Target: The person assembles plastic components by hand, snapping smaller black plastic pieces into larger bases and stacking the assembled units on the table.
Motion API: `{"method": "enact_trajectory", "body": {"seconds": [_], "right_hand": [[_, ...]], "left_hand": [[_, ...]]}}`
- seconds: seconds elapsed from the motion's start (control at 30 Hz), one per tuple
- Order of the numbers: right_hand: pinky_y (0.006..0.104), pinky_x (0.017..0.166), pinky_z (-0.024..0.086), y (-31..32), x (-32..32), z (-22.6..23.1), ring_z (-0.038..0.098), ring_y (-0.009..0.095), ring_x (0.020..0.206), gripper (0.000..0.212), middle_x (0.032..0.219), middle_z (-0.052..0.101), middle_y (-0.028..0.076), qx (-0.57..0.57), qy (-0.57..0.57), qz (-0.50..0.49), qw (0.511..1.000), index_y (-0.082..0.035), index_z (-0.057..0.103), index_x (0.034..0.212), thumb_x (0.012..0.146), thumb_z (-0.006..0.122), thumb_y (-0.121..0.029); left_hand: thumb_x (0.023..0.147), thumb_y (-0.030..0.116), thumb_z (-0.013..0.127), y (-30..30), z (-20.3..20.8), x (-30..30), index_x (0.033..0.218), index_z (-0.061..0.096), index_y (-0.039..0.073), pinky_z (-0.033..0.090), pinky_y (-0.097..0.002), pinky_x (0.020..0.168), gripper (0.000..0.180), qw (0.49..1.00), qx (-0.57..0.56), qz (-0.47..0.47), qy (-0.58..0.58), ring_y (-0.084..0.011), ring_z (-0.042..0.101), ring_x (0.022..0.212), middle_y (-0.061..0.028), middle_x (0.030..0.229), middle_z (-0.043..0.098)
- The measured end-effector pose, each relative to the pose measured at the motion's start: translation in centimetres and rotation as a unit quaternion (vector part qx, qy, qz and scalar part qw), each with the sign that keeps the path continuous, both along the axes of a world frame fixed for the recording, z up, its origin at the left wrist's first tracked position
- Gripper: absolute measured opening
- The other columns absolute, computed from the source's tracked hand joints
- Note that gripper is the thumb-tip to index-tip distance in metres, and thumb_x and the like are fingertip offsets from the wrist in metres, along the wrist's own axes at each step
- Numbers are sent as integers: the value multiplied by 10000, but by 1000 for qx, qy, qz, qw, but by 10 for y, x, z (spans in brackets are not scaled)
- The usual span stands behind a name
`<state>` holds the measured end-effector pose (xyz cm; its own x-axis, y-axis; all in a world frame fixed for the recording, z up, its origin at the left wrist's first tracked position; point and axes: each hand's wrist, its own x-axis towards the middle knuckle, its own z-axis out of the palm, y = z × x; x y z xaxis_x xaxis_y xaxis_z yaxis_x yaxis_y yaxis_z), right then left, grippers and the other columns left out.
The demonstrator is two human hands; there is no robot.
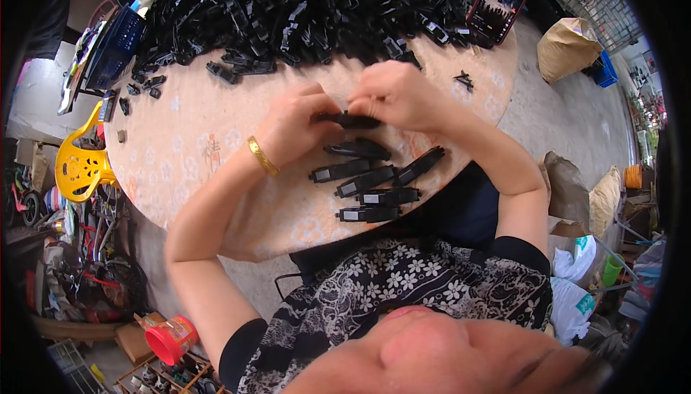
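Between my two hands is a long black plastic part (353, 120), held just above the cloth-covered table (180, 171). My left hand (299, 122) is closed round its left end, a gold bangle on that wrist. My right hand (394, 99) pinches at the part's upper right side; whether a second small piece sits in those fingers is hidden. Nearer to me lie several similar curved black parts (367, 180), set out in a loose group, some with a grey flat patch. Beyond my hands spreads a large heap of black plastic pieces (288, 16).
A phone (499, 4) stands at the far right of the table, near a few small black bits (464, 81). A yellow plastic chair (83, 156) touches the left side. On the floor are a brown sack (568, 48) at right and a red bucket (171, 340) at lower left.
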<state>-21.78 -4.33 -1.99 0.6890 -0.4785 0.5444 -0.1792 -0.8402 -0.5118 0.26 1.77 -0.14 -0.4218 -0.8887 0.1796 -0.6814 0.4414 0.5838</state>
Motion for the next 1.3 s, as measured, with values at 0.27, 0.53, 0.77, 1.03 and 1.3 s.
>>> {"method": "enact_trajectory", "body": {"seconds": [0.27, 0.53, 0.77, 1.03, 1.3], "right_hand": [[348, 676, 498, -16, -32, 14, 604, 241, 774, 149, 845, 619, 80, -72, 36, -82, 993, -50, 677, 907, 759, 657, -51], [335, 715, 503, -4, -20, 7, 588, 249, 824, 298, 913, 599, 78, -76, 125, -56, 988, -32, 634, 1003, 706, 642, -4], [285, 688, 502, 2, -9, 5, 590, 185, 798, 305, 899, 602, 79, 147, 15, 16, 989, -16, 629, 1052, 749, 656, -26], [342, 642, 481, -5, -24, -2, 568, 257, 734, 209, 822, 607, 92, -28, 82, -32, 996, -29, 672, 914, 718, 688, -99], [363, 693, 475, 1, -28, 7, 575, 276, 759, 231, 795, 582, 102, -2, 121, -64, 991, -29, 677, 915, 727, 717, -156]], "left_hand": [[757, 71, 687, 0, 3, 1, 1003, 662, 50, 468, -368, 831, 247, 991, 112, -34, 69, -278, 556, 948, -115, 1033, 579], [746, 57, 586, -39, -19, 38, 1066, 625, 109, 414, -410, 949, 327, 912, -299, 124, -251, -303, 442, 1186, -118, 1273, 494], [729, 84, 606, -27, -6, 31, 938, 580, 89, 412, -388, 907, 211, 894, -349, 69, -273, -272, 474, 1125, -90, 1175, 533], [739, 106, 653, -3, -4, 1, 920, 542, 65, 488, -344, 780, 216, 940, -288, -22, -181, -272, 536, 915, -92, 967, 552], [775, 80, 661, 14, 5, -8, 1149, 544, 27, 475, -399, 766, 395, 967, -144, 124, -170, -303, 542, 886, -120, 955, 548]]}}
